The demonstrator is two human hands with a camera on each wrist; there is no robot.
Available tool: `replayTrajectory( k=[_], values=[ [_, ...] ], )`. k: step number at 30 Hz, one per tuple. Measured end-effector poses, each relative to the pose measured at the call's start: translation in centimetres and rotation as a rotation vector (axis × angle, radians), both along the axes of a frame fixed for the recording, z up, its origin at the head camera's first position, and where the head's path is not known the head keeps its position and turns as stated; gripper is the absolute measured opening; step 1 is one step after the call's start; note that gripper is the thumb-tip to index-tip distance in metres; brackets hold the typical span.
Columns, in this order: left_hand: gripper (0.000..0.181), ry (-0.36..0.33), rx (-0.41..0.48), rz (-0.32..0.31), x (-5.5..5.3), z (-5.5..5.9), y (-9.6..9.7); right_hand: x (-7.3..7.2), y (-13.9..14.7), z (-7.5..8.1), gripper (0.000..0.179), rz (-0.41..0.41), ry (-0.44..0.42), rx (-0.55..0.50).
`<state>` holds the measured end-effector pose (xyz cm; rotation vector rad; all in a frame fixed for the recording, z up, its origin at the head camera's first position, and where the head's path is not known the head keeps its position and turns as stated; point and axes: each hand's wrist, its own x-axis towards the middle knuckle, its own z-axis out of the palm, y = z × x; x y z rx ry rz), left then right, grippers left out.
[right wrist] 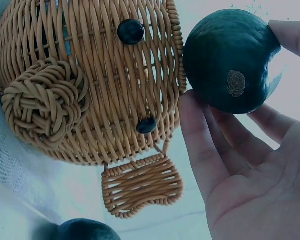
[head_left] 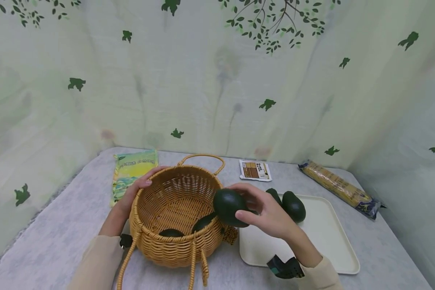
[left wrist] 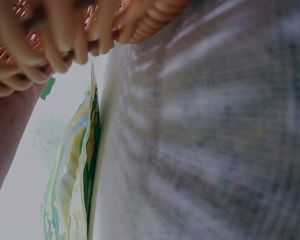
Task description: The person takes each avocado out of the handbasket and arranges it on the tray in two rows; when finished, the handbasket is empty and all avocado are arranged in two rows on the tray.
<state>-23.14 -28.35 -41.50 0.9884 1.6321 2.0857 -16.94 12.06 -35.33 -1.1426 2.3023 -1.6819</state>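
Note:
A wicker basket (head_left: 174, 251) stands upright, with dark green avocados (head_left: 171, 233) partly visible inside near its front wall. My left hand (head_left: 139, 188) holds the basket's left rim, thumb on the edge; the other fingers are mostly hidden behind the wicker. Just over the right rim, my right hand (head_left: 262, 207) grips a dark green avocado (head_left: 229, 206) between thumb and fingers. Its brown stem scar faces the camera in the right wrist view. More avocados (head_left: 293, 206) lie on the white tray (head_left: 333, 241), beyond my right hand.
Behind the basket's left side lies a green-yellow packet (head_left: 135, 165). A small white-brown packet (head_left: 255, 170) sits at the back, and a long noodle-like packet (head_left: 340, 187) at the back right. The basket's handle (head_left: 204, 156) arches up behind it; a leaf-patterned curtain (head_left: 203, 80) hangs beyond the table.

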Motion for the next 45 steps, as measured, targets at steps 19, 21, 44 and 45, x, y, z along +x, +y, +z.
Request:
replayTrajectory(
  k=[19,21,44,45],
  values=[
    [0.061,-0.01,-0.004,0.011,-0.1,0.2,0.1,-0.1,1.9,-0.4,0.045,-0.047,-0.083,0.039],
    [0.064,-0.012,0.002,0.003,-0.3,0.0,0.0,-0.1,2.0,-0.5,0.044,-0.058,-0.086,0.058],
    [0.057,-0.027,-0.025,0.041,0.8,1.3,0.7,-0.1,3.5,-3.0,0.056,-0.231,-0.129,0.285],
    [0.056,-0.032,-0.032,0.046,0.8,1.3,0.7,-0.2,3.5,-3.1,0.057,-0.235,-0.124,0.299]
  ],
)
